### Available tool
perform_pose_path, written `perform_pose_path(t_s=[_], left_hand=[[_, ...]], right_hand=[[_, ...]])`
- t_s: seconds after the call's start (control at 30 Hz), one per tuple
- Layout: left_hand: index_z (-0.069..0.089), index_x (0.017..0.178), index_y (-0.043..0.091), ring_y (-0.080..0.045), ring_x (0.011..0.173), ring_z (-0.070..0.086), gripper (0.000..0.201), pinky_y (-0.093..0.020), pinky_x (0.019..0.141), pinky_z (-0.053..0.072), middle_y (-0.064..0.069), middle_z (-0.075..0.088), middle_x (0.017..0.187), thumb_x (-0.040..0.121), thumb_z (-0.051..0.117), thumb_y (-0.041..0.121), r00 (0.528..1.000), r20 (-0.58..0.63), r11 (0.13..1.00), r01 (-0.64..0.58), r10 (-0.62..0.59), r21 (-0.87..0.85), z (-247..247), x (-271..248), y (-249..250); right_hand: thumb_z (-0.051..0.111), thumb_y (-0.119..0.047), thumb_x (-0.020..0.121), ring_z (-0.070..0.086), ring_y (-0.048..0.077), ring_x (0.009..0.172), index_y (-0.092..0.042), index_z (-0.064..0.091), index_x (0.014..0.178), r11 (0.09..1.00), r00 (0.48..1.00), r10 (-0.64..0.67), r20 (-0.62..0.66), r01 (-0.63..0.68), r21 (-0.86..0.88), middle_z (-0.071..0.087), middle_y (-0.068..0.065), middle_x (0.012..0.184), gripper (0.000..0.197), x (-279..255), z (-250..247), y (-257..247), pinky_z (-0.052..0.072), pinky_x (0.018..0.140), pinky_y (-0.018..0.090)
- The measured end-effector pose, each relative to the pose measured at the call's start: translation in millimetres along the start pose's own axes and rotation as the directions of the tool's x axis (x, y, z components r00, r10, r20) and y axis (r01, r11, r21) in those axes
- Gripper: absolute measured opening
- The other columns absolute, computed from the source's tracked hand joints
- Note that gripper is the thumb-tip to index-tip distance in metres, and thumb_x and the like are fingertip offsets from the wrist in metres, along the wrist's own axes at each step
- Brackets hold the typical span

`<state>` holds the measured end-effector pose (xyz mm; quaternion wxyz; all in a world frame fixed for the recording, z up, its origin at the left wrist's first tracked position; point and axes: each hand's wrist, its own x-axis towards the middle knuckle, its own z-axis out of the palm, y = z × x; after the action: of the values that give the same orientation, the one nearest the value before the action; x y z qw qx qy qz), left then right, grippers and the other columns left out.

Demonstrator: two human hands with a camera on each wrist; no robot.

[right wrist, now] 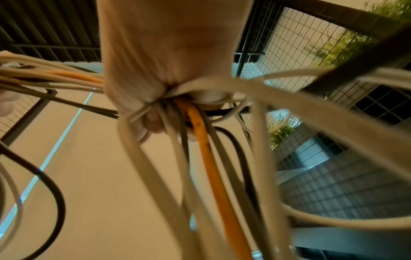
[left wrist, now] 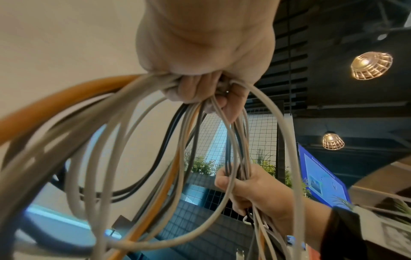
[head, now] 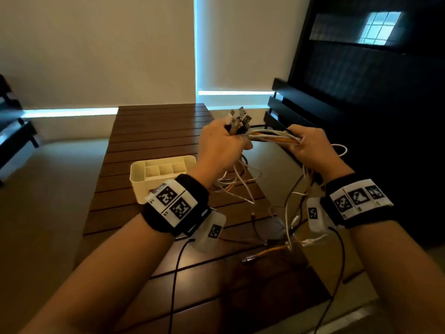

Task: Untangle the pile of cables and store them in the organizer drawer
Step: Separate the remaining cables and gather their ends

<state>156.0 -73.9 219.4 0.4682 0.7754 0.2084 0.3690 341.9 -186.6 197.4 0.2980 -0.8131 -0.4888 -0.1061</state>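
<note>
A bundle of white, black and orange cables (head: 272,137) stretches between my two raised hands above the wooden table (head: 154,131). My left hand (head: 222,141) grips the bundle near its plug ends (head: 240,118), which stick up past the fist. My right hand (head: 304,143) grips the same bundle a short way to the right. Loose loops (head: 237,182) hang down toward the table. The left wrist view shows the cables (left wrist: 169,133) leaving my fist; the right wrist view shows an orange cable (right wrist: 213,168) among white ones. The white organizer (head: 142,179) stands on the table, left of my left wrist.
More cable ends, among them an orange one (head: 269,251), lie on the near right part of the table. A dark bench (head: 301,104) stands to the right and another dark bench (head: 14,131) at far left. Thin black wires run from both wristbands.
</note>
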Motion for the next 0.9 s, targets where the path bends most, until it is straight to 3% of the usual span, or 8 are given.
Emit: perform_pose_path(t_s=[0.13, 0.33, 0.47, 0.6, 0.67, 0.7, 0.8, 0.9], left_hand=[[0.065, 0.045, 0.017, -0.034, 0.062, 0.061, 0.027, -0.052, 0.066, 0.056, 0.002, 0.06, 0.051, 0.063, 0.07, -0.002, 0.995, 0.066, 0.953, 0.095, -0.079, -0.288, 35, 6, 4], [0.064, 0.052, 0.012, -0.017, 0.055, 0.06, 0.037, -0.025, 0.052, 0.049, -0.001, 0.063, 0.055, 0.07, 0.054, -0.019, 0.995, 0.087, 0.824, 0.092, -0.052, -0.559, 64, 10, 24], [0.066, 0.057, 0.015, -0.024, 0.064, 0.061, 0.034, -0.036, 0.062, 0.053, -0.005, 0.064, 0.062, 0.07, 0.059, -0.016, 0.992, 0.125, 0.868, 0.076, -0.016, -0.49, 77, 10, 16], [0.064, 0.061, 0.009, -0.023, 0.058, 0.061, 0.024, -0.034, 0.058, 0.056, -0.004, 0.062, 0.059, 0.07, 0.065, -0.013, 0.978, 0.205, 0.908, 0.123, -0.042, -0.401, 99, 1, 6], [0.062, 0.058, 0.007, -0.014, 0.049, 0.058, 0.026, -0.025, 0.051, 0.052, 0.004, 0.059, 0.05, 0.071, 0.063, -0.016, 0.983, 0.178, 0.881, 0.126, -0.049, -0.457, 101, -3, 9], [0.063, 0.055, 0.008, -0.012, 0.046, 0.057, 0.03, -0.023, 0.05, 0.05, 0.006, 0.059, 0.048, 0.071, 0.06, -0.018, 0.989, 0.136, 0.854, 0.119, -0.057, -0.507, 97, -3, 14], [0.067, 0.047, 0.014, -0.012, 0.052, 0.062, 0.043, -0.024, 0.054, 0.052, 0.005, 0.063, 0.051, 0.068, 0.055, -0.022, 0.999, -0.008, 0.777, 0.019, -0.031, -0.629, 69, 6, 29], [0.062, 0.061, 0.009, -0.016, 0.054, 0.063, 0.033, -0.026, 0.053, 0.051, 0.003, 0.065, 0.054, 0.064, 0.054, -0.022, 0.99, -0.134, 0.776, -0.122, 0.049, -0.618, 38, 9, 39]], right_hand=[[0.064, -0.021, 0.086, 0.059, 0.022, 0.075, -0.01, 0.067, 0.092, 0.998, 0.989, 0.005, -0.147, -0.015, -0.061, 0.066, 0.009, 0.079, 0.012, -10, -7, 24, 0.036, 0.065, 0.025], [0.057, -0.024, 0.09, 0.062, 0.034, 0.084, -0.008, 0.063, 0.086, 0.948, 0.949, 0.275, -0.156, -0.295, -0.117, 0.065, 0.011, 0.077, 0.017, -43, 14, 86, 0.039, 0.063, 0.025], [0.058, -0.009, 0.088, 0.061, 0.034, 0.098, -0.001, 0.064, 0.108, 0.868, 0.854, 0.496, -0.157, -0.482, 0.122, 0.066, 0.021, 0.103, 0.022, -62, 6, 118, 0.045, 0.087, 0.034], [0.052, -0.011, 0.089, 0.058, 0.014, 0.048, -0.009, 0.061, 0.08, 0.568, 0.618, 0.751, -0.233, -0.424, 0.706, 0.064, 0.013, 0.065, 0.013, -39, -30, 120, 0.05, 0.061, 0.04], [0.052, -0.014, 0.089, 0.06, 0.012, 0.043, -0.014, 0.058, 0.071, 0.501, 0.562, 0.792, -0.238, -0.377, 0.779, 0.059, 0.002, 0.046, 0.019, -26, -50, 121, 0.049, 0.052, 0.032], [0.055, -0.016, 0.088, 0.064, 0.015, 0.051, -0.016, 0.057, 0.069, 0.56, 0.578, 0.773, -0.26, -0.432, 0.707, 0.059, 0.002, 0.046, 0.02, -21, -55, 119, 0.048, 0.052, 0.031], [0.065, -0.027, 0.082, 0.063, 0.028, 0.083, -0.016, 0.054, 0.067, 0.809, 0.773, 0.583, -0.249, -0.581, 0.089, 0.064, 0.004, 0.068, 0.022, -23, -48, 112, 0.05, 0.077, 0.04], [0.061, -0.044, 0.084, 0.053, 0.02, 0.079, -0.022, 0.057, 0.07, 0.874, 0.882, 0.463, -0.09, -0.471, -0.122, 0.059, -0.002, 0.066, 0.026, -33, -10, 101, 0.039, 0.085, 0.036]])
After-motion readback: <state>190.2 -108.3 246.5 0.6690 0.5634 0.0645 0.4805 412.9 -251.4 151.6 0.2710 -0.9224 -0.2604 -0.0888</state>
